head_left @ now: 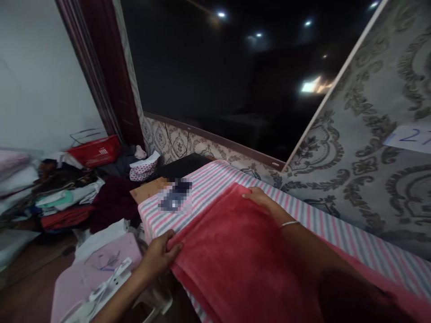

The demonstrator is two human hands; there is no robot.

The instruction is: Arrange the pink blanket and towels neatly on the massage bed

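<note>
A red plush blanket point(232, 237) lies over a surface covered with a pink, grey and white striped cloth point(319, 220). My left hand point(161, 251) grips the blanket's near left corner, thumb on top and fingers curled round the edge. At the far corner, my right hand point(257, 196) pinches the same edge; a thin pale band circles that wrist. Between the two hands the edge runs fairly straight. The blanket's lower right part is partly hidden by my right arm and a dark shape.
A large dark screen point(218, 76) hangs on the patterned wall. Left are a heap of clothes point(67, 215), a red bag point(94, 151), and a pink stool point(72, 280) with a white power strip point(112, 280). A blurred-out item point(175, 196) lies on the striped cloth.
</note>
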